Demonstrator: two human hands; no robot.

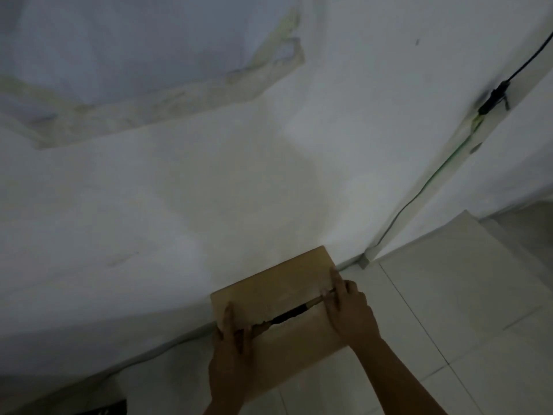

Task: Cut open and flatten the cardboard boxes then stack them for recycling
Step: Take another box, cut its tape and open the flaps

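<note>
Holding the cardboard box (278,298) at the foot of the white wall (209,190), we have both hands on its top seam, where a dark slit has opened between the two flaps. Our left hand (229,351) curls its fingers over the flap edge at the near left corner; our right hand (347,313) grips the same seam at its far end, thumb lying along the upper flap. The box sits just beyond our wrists, its far edge close against the wall, its near side over the pale floor tiles (449,295).

We judge the risks as these. Pulling the flaps apart unevenly could tear the board raggedly instead of opening it along the seam; the edge beside our left fingers already looks frayed. Nothing braces the box from below our hands, so a hard tug could slide it or jerk it free. Whether tape still holds the seam we cannot tell in this dim light, and no cutting tool shows near either hand.
</note>
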